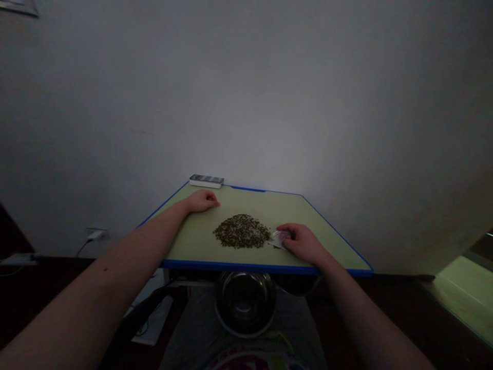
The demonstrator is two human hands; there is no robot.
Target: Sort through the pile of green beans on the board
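A low pile of small brown grains mixed with white ones (242, 231) lies on the pale yellow-green board. My right hand (305, 243) is closed on a thin, whitish, card-like piece (278, 238) with pinkish markings. Its tip meets the pile's right edge, and a few loose grains lie beside it. Back left of the pile, my left hand (202, 201) rests on the board with its fingers curled in. I see nothing held in it.
The blue-edged table board (300, 208) backs onto a plain wall. A phone on a white box (207, 181) stands at its far left corner. Below the front edge, a shiny metal bowl (245, 304) rests on my lap. A plug and cable (95, 235) are at the left wall.
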